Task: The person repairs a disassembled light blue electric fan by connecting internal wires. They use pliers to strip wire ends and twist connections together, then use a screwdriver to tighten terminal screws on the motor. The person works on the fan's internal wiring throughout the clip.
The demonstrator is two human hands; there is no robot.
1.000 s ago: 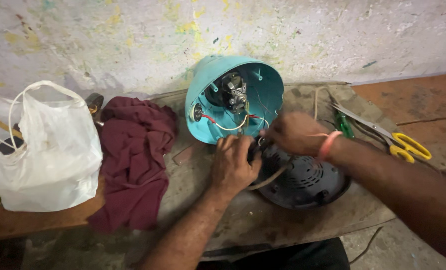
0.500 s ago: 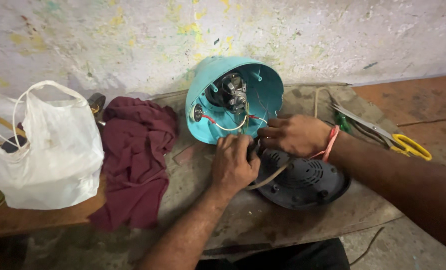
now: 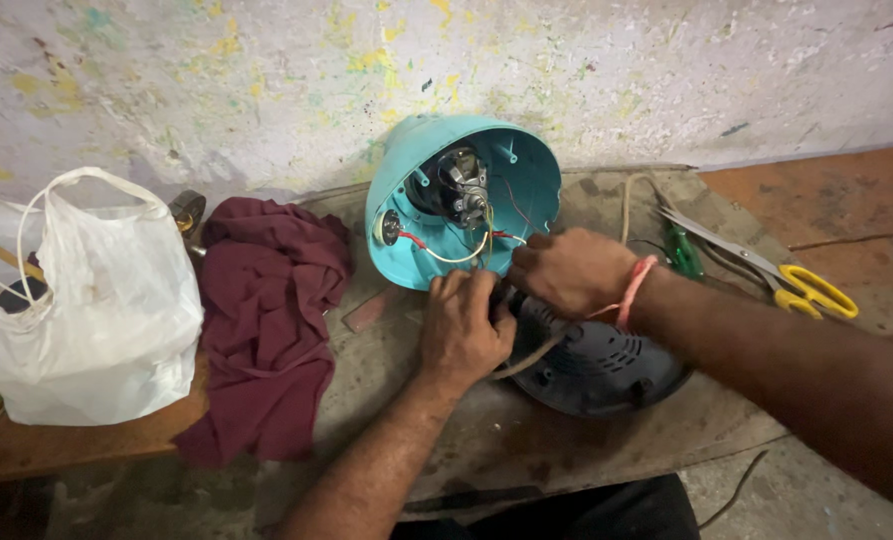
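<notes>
Both hands are meeting knuckles-up at the teal shell's six o'clock rim, left hand and right hand curling closed over wires above the black base.

right hand shifted left onto teal housing's rim

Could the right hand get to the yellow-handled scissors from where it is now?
Probably yes. The scissors lie in the open on the bench, to the right of the right hand, with only a green-handled tool beside them. But the hand is busy at the wires by the teal housing.
</notes>
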